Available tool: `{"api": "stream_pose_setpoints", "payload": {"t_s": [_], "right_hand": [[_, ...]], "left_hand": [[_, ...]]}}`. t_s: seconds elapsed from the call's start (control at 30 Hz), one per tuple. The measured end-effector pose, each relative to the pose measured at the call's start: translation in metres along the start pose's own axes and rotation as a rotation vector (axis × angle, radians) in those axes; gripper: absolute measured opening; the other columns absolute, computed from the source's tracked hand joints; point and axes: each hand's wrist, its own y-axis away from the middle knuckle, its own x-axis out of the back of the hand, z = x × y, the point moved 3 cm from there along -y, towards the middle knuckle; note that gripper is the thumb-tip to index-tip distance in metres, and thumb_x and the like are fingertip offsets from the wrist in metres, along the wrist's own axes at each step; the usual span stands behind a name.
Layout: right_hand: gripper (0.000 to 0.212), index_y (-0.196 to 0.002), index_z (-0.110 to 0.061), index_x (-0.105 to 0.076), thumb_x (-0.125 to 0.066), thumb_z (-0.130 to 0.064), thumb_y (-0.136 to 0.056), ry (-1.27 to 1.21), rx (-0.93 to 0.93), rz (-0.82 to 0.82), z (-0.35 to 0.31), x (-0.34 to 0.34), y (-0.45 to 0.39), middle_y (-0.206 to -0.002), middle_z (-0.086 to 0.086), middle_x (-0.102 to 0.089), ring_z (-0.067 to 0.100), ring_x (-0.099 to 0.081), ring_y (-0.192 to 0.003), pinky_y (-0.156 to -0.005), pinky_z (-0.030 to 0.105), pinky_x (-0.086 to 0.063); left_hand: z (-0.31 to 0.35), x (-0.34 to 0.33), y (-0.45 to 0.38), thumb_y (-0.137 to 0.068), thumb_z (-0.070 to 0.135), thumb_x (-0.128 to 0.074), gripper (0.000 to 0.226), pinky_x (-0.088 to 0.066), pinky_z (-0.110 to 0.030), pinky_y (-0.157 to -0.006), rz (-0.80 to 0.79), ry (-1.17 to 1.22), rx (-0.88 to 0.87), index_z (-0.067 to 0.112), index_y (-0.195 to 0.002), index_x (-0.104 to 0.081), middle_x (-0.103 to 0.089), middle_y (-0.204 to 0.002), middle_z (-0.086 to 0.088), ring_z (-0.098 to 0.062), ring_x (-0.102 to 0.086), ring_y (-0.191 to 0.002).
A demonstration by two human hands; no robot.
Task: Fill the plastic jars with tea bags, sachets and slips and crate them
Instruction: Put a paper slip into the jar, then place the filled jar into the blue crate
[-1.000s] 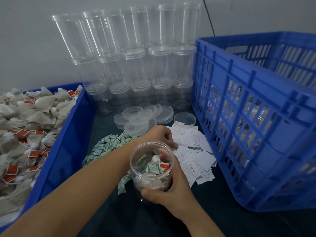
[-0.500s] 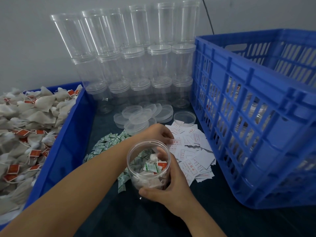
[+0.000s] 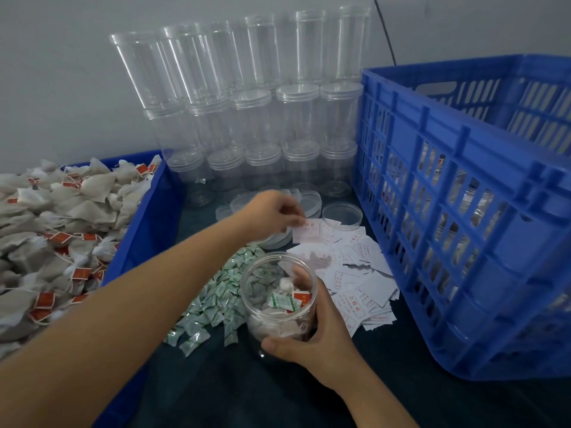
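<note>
My right hand (image 3: 312, 341) grips an open clear plastic jar (image 3: 278, 301) standing on the dark table; inside lie tea bags and a green-and-white sachet. My left hand (image 3: 272, 216) is raised above the pile of white slips (image 3: 355, 273) and pinches one white slip (image 3: 307, 233) with red print at its fingertips. A heap of green sachets (image 3: 213, 301) lies left of the jar. Tea bags with red tags (image 3: 58, 230) fill the blue tray on the left.
A big blue slotted crate (image 3: 463, 211) stands at the right with filled jars visible through its wall. Empty clear jars (image 3: 256, 112) are stacked against the back wall. Loose clear lids (image 3: 341, 213) lie in front of them. The blue tray's wall (image 3: 145, 236) borders the left.
My left hand has lifted from the slip pile, up and away from me, with one slip pinched in it. The right hand and the jar have kept their place.
</note>
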Motion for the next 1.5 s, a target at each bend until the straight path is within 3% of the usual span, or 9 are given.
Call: {"api": "stream_pose_setpoints", "payload": {"t_s": [0.17, 0.33, 0.43, 0.53, 0.67, 0.93, 1.13, 1.3, 1.5], "right_hand": [[0.091, -0.133, -0.037, -0.044, -0.091, -0.03, -0.055, 0.0, -0.011, -0.015, 0.0, 0.0, 0.0, -0.119, -0.044, -0.053, -0.016, -0.052, -0.118, -0.087, 0.004, -0.045], [0.092, -0.133, -0.033, -0.045, -0.091, -0.03, -0.054, -0.007, -0.017, -0.021, 0.0, -0.001, -0.001, -0.119, -0.042, -0.055, -0.013, -0.055, -0.116, -0.085, 0.006, -0.047], [0.091, -0.135, -0.027, -0.046, -0.091, -0.026, -0.056, 0.009, -0.017, -0.022, 0.0, -0.001, -0.002, -0.125, -0.024, -0.063, 0.002, -0.061, -0.119, -0.087, 0.014, -0.051], [0.095, -0.138, -0.024, -0.044, -0.091, -0.026, -0.056, 0.015, -0.01, -0.006, 0.0, -0.001, -0.002, -0.126, -0.012, -0.066, 0.01, -0.062, -0.12, -0.089, 0.019, -0.052], [0.095, -0.138, -0.031, -0.042, -0.089, -0.028, -0.055, 0.018, -0.013, -0.014, -0.001, -0.001, -0.001, -0.125, -0.021, -0.065, 0.003, -0.062, -0.117, -0.088, 0.014, -0.05], [0.091, -0.135, -0.032, -0.041, -0.086, -0.03, -0.056, 0.016, 0.009, -0.048, -0.006, -0.002, 0.001, -0.121, -0.039, -0.058, -0.011, -0.057, -0.115, -0.085, 0.006, -0.047], [0.092, -0.138, -0.037, -0.038, -0.088, -0.029, -0.062, 0.091, 0.034, -0.039, -0.01, -0.004, 0.003, -0.125, -0.032, -0.058, -0.004, -0.058, -0.12, -0.088, 0.01, -0.049], [0.108, -0.129, -0.081, -0.019, -0.091, -0.049, -0.055, 0.237, 0.025, 0.002, -0.018, 0.001, 0.005, -0.145, -0.025, -0.041, -0.011, -0.047, -0.128, -0.094, 0.006, -0.043], [0.119, -0.124, -0.085, 0.006, -0.085, -0.066, -0.05, 0.6, 0.031, -0.132, -0.05, 0.007, 0.0, -0.14, -0.05, -0.014, -0.027, -0.022, -0.13, -0.093, 0.0, -0.033]], "left_hand": [[0.033, 0.064, 0.04, -0.079, 0.03, -0.072, 0.008, -0.05, -0.016, -0.056, 0.066, 0.037, -0.01, 0.028, -0.073, -0.068, -0.071, -0.069, 0.006, 0.001, -0.059, -0.055], [0.046, 0.083, 0.093, -0.057, 0.053, -0.067, 0.022, -0.048, -0.013, -0.058, -0.114, 0.043, 0.06, 0.038, -0.072, -0.071, -0.072, -0.073, 0.009, -0.002, -0.058, -0.057], [0.043, 0.065, 0.109, -0.07, 0.046, -0.072, 0.012, -0.05, -0.027, -0.067, -0.19, -0.005, 0.101, 0.034, -0.072, -0.071, -0.072, -0.076, 0.012, -0.017, -0.059, -0.067], [0.039, 0.043, 0.116, -0.078, 0.04, -0.071, 0.01, -0.05, -0.021, -0.063, -0.161, -0.064, 0.103, 0.032, -0.071, -0.07, -0.07, -0.072, 0.015, -0.005, -0.059, -0.062], [0.033, 0.023, 0.119, -0.084, 0.037, -0.068, 0.007, -0.05, -0.014, -0.06, -0.047, -0.155, 0.088, 0.032, -0.08, -0.069, -0.066, -0.071, 0.015, 0.002, -0.06, -0.063], [0.04, 0.007, 0.122, -0.092, 0.038, -0.057, 0.021, -0.052, -0.035, -0.078, 0.038, -0.538, 0.003, 0.022, -0.095, -0.07, -0.068, -0.09, 0.004, -0.017, -0.062, -0.086], [0.047, 0.009, 0.123, -0.095, 0.049, -0.045, 0.039, -0.051, -0.033, -0.074, -0.019, -0.677, -0.047, 0.017, -0.099, -0.068, -0.066, -0.089, 0.0, -0.019, -0.061, -0.085], [0.046, 0.018, 0.128, -0.075, 0.073, -0.02, 0.08, -0.052, -0.035, -0.073, -0.042, -0.63, -0.062, 0.01, -0.092, -0.066, -0.066, -0.081, -0.005, -0.02, -0.062, -0.077], [0.029, 0.037, 0.137, -0.074, 0.073, -0.016, 0.073, -0.051, -0.035, -0.069, 0.162, -0.334, -0.138, 0.018, -0.095, -0.06, -0.061, -0.076, 0.005, -0.011, -0.057, -0.07]]}}
